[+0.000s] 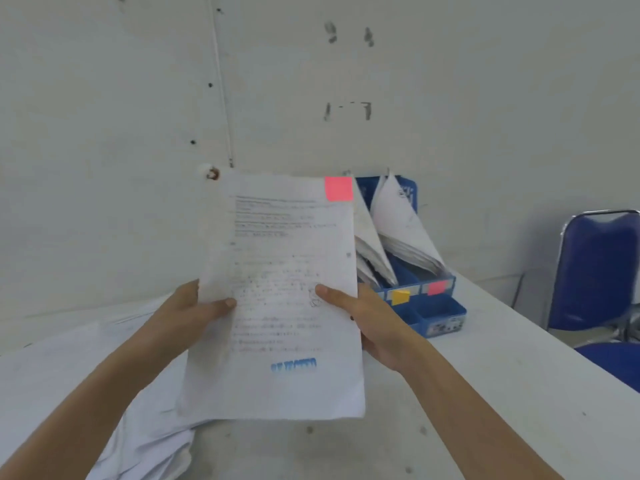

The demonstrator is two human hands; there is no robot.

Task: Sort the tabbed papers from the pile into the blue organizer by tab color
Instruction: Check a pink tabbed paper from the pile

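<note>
Above the counter [485, 393], grips a pink-tabbed paper [284, 258] with left hand [194, 310] and right hand [374, 327], fingers [221, 304] pinched on both side edges, near the blue organizer [440, 315].

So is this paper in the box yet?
Out: left hand and right hand hold the pink-tabbed paper up before the blue organizer.

paper [277, 258] print: blurred | organizer [446, 308] left: hidden behind paper | chair [595, 271]: cropped right
</note>
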